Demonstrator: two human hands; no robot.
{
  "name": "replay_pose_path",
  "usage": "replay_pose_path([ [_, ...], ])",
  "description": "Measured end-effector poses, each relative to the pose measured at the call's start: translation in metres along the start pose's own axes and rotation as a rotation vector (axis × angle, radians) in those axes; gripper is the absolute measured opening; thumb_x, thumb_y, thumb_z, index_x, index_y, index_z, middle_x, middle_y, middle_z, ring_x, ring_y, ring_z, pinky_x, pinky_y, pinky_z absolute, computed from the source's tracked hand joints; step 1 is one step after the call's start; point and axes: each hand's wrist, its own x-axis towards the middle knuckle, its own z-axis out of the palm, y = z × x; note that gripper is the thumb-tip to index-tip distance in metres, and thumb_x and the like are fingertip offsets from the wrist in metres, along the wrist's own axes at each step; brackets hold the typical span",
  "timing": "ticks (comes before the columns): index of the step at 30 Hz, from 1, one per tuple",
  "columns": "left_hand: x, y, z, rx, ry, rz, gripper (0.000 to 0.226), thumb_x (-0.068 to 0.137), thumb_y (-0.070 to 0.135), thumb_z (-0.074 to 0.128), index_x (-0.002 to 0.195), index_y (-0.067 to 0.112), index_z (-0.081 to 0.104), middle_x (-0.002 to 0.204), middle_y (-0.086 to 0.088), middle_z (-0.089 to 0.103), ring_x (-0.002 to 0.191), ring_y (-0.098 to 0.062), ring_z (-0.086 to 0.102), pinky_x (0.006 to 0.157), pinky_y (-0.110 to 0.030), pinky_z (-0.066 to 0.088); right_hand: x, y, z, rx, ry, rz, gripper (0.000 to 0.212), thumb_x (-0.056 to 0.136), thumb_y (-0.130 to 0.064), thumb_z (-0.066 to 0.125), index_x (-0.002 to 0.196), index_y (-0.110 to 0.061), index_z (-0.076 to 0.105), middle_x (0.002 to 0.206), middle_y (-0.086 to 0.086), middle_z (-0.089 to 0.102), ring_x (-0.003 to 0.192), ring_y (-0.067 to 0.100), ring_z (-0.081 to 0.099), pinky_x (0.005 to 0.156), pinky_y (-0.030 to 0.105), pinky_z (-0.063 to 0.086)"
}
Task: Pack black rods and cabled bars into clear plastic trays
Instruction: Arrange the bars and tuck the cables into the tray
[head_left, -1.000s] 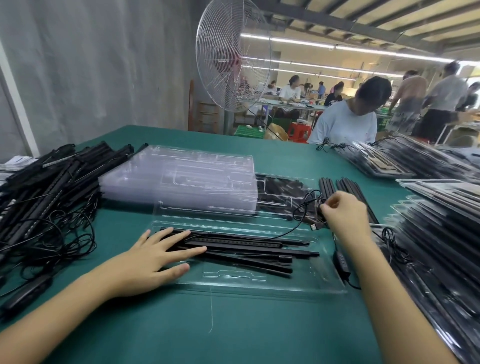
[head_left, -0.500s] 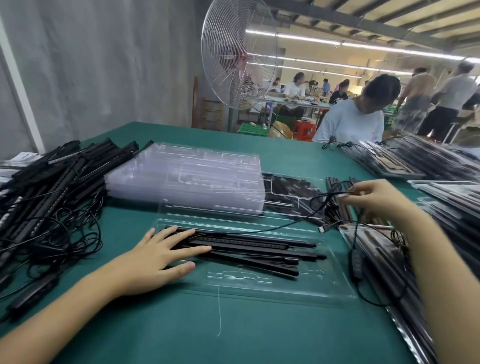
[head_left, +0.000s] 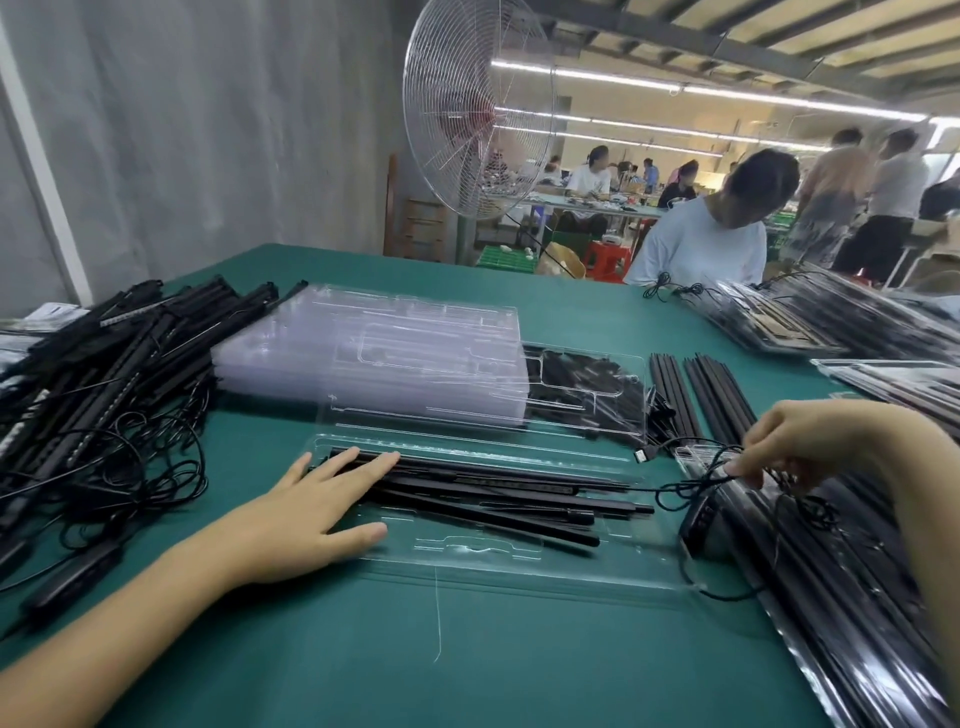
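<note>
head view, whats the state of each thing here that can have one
front tray: uncovered, partly filled with rods
left hand: flat, pressing on the rods
right hand: pinching the cable
cable: held up, not yet in the tray
tray stack: nested, empty
bar pile: loose, cables tangled

Grey, perhaps curtained wall (head_left: 208, 130), standing fan (head_left: 478, 109), strip lights (head_left: 779, 98)

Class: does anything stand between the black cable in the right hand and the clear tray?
Nothing visible does. The right hand pinches the thin black cable just past the right end of the clear plastic tray; the left hand rests flat at its left end.
</note>
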Motion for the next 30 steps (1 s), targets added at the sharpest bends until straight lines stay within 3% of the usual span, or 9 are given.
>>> replay_pose_path([
  [7, -0.001, -0.003, -0.002, -0.025, 0.009, 0.019, 0.049, 0.078, 0.079, 0.017, 0.123, 0.071, -0.001, 0.141, 0.044, -0.016, 0.133, 0.013, -0.024, 0.115, -0.031, -0.015, -0.001, -0.007, 0.000, -0.114, -0.161, 0.032, 0.026, 0.080, -0.020, 0.072, 0.056, -0.011, 0.069, 0.043, -0.007, 0.047, 0.038, 0.005, 0.040, 0.046, 0.019, 0.041],
  [13, -0.004, -0.005, -0.006, -0.079, 0.046, -0.024, 0.054, 0.072, 0.080, 0.007, 0.120, 0.059, 0.017, 0.147, 0.039, -0.005, 0.133, 0.019, -0.018, 0.115, -0.024, -0.013, 0.005, 0.009, -0.003, 0.115, -0.138, -0.183, 0.023, 0.063, -0.024, 0.078, 0.055, -0.008, 0.064, 0.049, 0.000, 0.050, 0.045, 0.006, 0.043, 0.047, 0.015, 0.040],
  [17, -0.006, -0.005, -0.005, -0.029, 0.067, -0.061, 0.062, 0.071, 0.080, 0.004, 0.127, 0.057, 0.015, 0.148, 0.037, -0.005, 0.133, 0.017, -0.017, 0.116, -0.028, -0.012, 0.010, 0.007, 0.000, 0.024, -0.208, -0.122, 0.024, 0.064, -0.026, 0.078, 0.057, -0.008, 0.064, 0.048, -0.002, 0.051, 0.044, 0.006, 0.042, 0.049, 0.017, 0.040],
  [23, -0.008, 0.004, -0.006, -0.015, 0.027, -0.078, 0.055, 0.073, 0.078, -0.002, 0.126, 0.074, -0.017, 0.146, 0.034, -0.013, 0.139, 0.002, -0.020, 0.117, -0.039, -0.012, 0.020, -0.005, 0.013, -0.191, -0.240, 0.027, 0.034, 0.080, -0.015, 0.073, 0.048, -0.017, 0.062, 0.049, -0.006, 0.053, 0.045, 0.008, 0.043, 0.052, 0.021, 0.043],
  [27, -0.006, 0.008, -0.010, -0.020, -0.026, -0.103, 0.048, 0.072, 0.077, -0.004, 0.119, 0.079, -0.001, 0.147, 0.030, -0.014, 0.140, -0.002, -0.021, 0.117, -0.044, -0.012, 0.017, -0.015, 0.019, -0.293, -0.253, 0.080, 0.026, 0.081, -0.016, 0.072, 0.056, -0.016, 0.065, 0.056, -0.004, 0.060, 0.045, 0.007, 0.046, 0.050, 0.020, 0.044],
  [30, -0.004, 0.010, -0.011, -0.082, -0.003, -0.115, 0.051, 0.072, 0.078, 0.000, 0.122, 0.076, -0.010, 0.148, 0.031, -0.002, 0.142, -0.002, -0.013, 0.118, -0.044, -0.008, 0.017, -0.017, 0.020, -0.337, -0.256, 0.111, 0.023, 0.081, -0.016, 0.072, 0.059, -0.013, 0.063, 0.057, -0.003, 0.061, 0.043, 0.008, 0.043, 0.049, 0.020, 0.044],
])
